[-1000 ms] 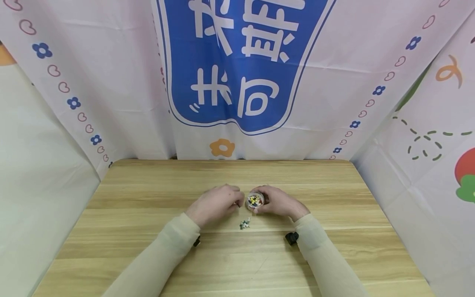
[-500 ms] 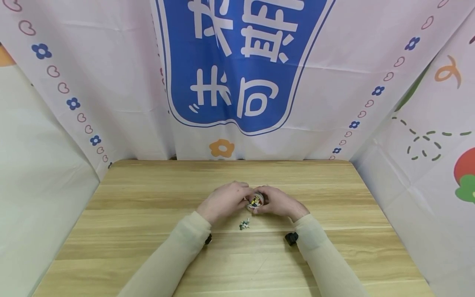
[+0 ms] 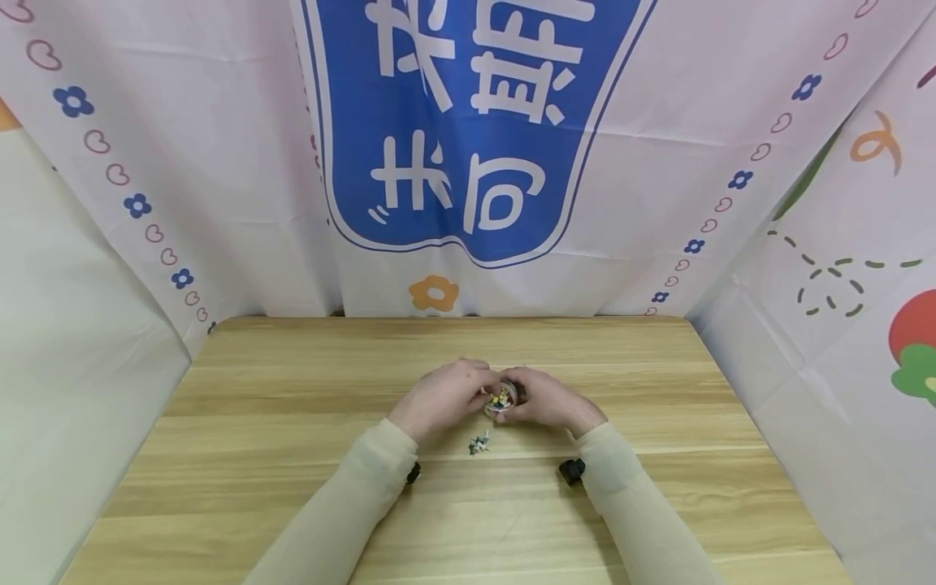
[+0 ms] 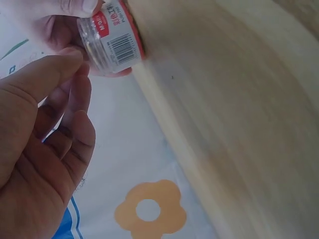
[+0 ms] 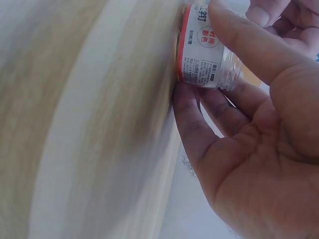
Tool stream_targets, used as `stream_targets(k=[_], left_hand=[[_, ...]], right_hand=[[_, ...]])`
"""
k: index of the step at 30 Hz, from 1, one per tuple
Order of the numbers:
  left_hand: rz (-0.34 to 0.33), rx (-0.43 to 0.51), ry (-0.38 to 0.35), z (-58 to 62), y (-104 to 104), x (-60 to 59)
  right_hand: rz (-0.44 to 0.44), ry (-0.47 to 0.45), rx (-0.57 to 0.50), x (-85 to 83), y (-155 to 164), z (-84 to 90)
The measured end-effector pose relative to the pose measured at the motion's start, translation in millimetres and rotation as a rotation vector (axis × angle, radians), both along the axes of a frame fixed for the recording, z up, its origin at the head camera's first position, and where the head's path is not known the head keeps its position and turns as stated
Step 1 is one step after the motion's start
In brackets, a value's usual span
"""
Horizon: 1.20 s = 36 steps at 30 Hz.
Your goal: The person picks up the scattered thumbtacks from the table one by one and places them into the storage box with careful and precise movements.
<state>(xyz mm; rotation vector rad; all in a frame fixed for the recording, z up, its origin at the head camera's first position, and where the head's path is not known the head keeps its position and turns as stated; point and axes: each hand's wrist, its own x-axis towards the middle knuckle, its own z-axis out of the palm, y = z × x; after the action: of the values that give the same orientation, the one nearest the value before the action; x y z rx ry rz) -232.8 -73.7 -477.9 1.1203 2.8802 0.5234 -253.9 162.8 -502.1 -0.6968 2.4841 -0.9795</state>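
Observation:
A small clear jar (image 5: 199,50) with a red-edged label stands upright on the table, its mouth uncovered. Multicoloured push pins (image 3: 500,400) fill part of it. My right hand (image 3: 548,398) grips the jar from the right, thumb on one side and fingers around the other. At the jar's mouth is my left hand (image 3: 448,394), coming from the left. Its thumb and forefinger tips are close together in the left wrist view; whether a pin is between them is hidden. A small pile of green and white push pins (image 3: 478,443) lies in front of the jar.
The wooden table (image 3: 278,455) reaches back to a white printed cloth (image 3: 658,162) hanging behind it. Similar cloths hang at both sides. A dark wrist camera (image 3: 572,470) sticks out from the right sleeve, close above the table.
My left hand has moved right and slightly up to the jar's mouth, staying there over the last half second. The right hand keeps its grip on the jar. The pile looks the same.

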Motion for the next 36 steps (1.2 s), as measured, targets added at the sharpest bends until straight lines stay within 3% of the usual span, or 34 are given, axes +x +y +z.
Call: stream_targets(k=[8,15,21,36], left_hand=[[-0.062,-0.028,0.008,8.1,-6,7.9],[-0.146,-0.094,-0.071,14.3,-10,14.3],[-0.188,-0.172,-0.079,16.8,-11,19.4],[-0.151,-0.242,-0.053,11.7,-6,33.6]], right_hand=[[-0.005,-0.026,-0.015,0.9,0,1.0],[0.016,-0.01,-0.02,0.4,2,0.2],[0.026,-0.025,-0.035,-0.3,2,-0.1],[0.012,-0.015,-0.025,-0.4,1,-0.5]])
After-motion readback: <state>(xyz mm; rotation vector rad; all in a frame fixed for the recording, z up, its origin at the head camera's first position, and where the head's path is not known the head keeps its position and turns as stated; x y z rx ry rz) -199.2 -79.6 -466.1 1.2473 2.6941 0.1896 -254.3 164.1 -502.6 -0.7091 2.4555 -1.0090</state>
